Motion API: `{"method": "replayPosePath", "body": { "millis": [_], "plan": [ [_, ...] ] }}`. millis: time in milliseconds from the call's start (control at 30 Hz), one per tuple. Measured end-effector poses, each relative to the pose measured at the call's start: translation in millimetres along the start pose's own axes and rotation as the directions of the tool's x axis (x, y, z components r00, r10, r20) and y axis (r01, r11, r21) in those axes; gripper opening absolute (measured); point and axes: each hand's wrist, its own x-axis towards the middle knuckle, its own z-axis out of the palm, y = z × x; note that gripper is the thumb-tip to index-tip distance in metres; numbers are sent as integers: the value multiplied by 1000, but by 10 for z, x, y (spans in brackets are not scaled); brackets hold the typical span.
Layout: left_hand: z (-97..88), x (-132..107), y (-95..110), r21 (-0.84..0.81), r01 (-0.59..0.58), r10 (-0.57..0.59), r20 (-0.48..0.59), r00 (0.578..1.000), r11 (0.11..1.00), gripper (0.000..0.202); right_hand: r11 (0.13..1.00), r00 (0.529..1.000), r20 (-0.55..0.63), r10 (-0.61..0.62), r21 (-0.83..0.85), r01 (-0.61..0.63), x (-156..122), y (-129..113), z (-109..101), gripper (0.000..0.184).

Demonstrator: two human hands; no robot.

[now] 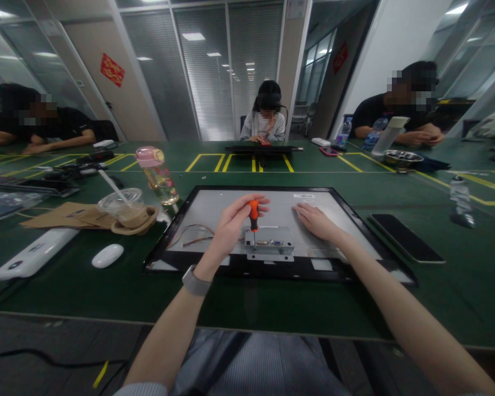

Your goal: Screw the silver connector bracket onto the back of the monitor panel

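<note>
My left hand [236, 213] grips the orange and black handle of a screwdriver [253, 214] between its fingers. The screwdriver stands upright, its shaft pointing down at the left end of a metal bracket [270, 253] with ports along it. This bracket sits near the front edge of a flat display panel [202, 206], which has a grey back and a black frame. Flat on the right half of the panel rests my right hand [315, 221], fingers stretched out. Thin wires [198, 237] lie on the panel left of the bracket. Whether the tip meets a screw is too small to tell.
On the left are a drink cup [126, 206], a pink-lidded bottle [159, 176], a white mouse-shaped case [108, 256] and a white device [35, 253]. A phone [406, 237] lies right of the panel. Other people sit across the green table [305, 308].
</note>
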Motion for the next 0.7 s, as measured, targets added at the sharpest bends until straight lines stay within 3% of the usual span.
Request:
{"method": "replayPosePath", "body": {
  "millis": [167,267,400,533,700],
  "plan": [
    [31,12,-8,307,-108,156,-138,978,945,11,1000,1000,-14,-4,-4,4,9,19,19,51],
    [41,13,-2,391,-114,206,-202,957,913,8,1000,1000,-19,-5,2,5,5,26,21,51],
    [35,-7,-11,273,-85,125,-130,984,958,29,1000,1000,-22,-8,5,8,-1,30,17,50],
    [33,-26,-29,110,-53,59,-55,997,993,33,1000,1000,-6,2,-5,-2,4,24,12,51],
    [38,-17,-1,239,-141,153,-32,988,961,17,1000,1000,4,8,-7,-8,7,-8,-11,51]
  ]
}}
